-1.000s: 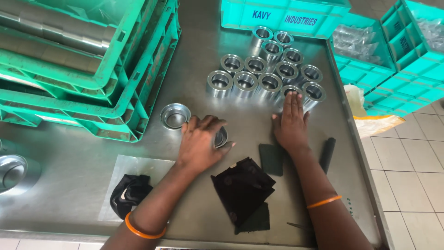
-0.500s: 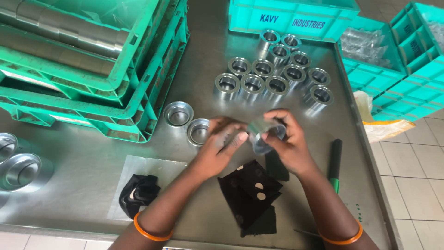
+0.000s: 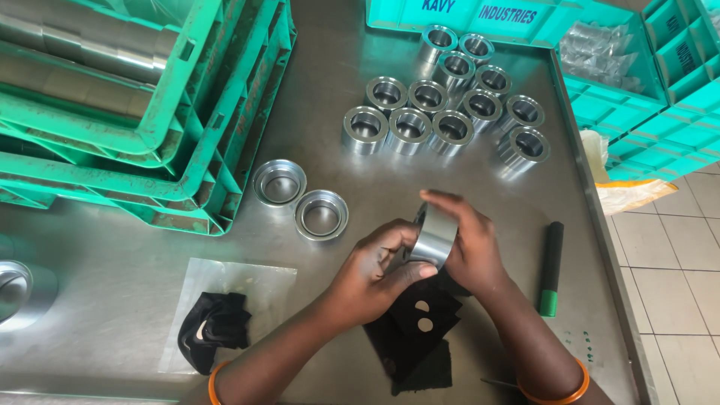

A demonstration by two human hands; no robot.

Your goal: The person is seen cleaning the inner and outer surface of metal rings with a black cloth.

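Note:
Both hands hold one shiny metal ring [image 3: 433, 238] tilted on edge above the steel table [image 3: 150, 292]. My left hand [image 3: 371, 274] grips its lower left side with the thumb under it. My right hand [image 3: 465, 240] wraps its right side, fingers over the top. Below the hands lie black sheets [image 3: 416, 330] with punched round holes. Two shallow metal cups [image 3: 279, 182] [image 3: 321, 215] sit just left of the hands. Several similar metal rings [image 3: 450, 105] stand grouped at the far side of the table.
Stacked green plastic crates [image 3: 142, 120] fill the left. A teal crate [image 3: 517, 19] stands behind the rings, more teal crates [image 3: 660, 97] at the right. A black marker with a green cap [image 3: 551, 268] lies right of my hands. A black cloth [image 3: 214, 330] rests on a clear sheet.
My hands went from resting flat on the table to lifting one ring together. They now hold it lower and turned on edge; the view has shifted slightly.

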